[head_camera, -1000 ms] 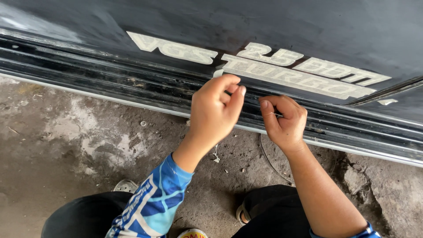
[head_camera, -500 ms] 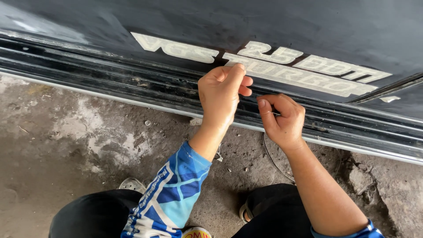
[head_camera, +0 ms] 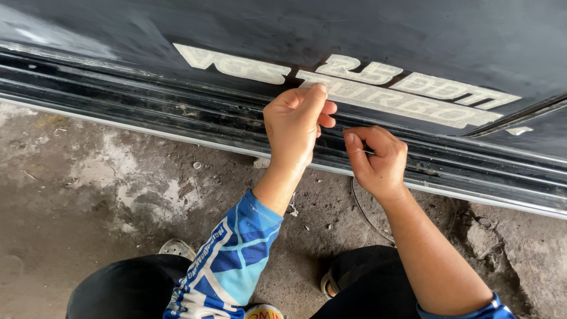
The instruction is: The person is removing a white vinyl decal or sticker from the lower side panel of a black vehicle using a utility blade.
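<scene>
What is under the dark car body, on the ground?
Under the dark car body lies stained concrete ground with small debris and a thin curved wire. The left hand and right hand cover part of the sill; the space beneath it is hidden.

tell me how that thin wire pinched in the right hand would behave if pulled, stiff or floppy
Probably floppy: the thin wire curves loosely over the concrete floor below the right hand. Likely light, since fingertips alone pinch it. It may slip, being so fine. The left hand rests on the dark car panel.

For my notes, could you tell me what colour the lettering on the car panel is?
Pale cream lettering, on the dark panel; head view.
</scene>
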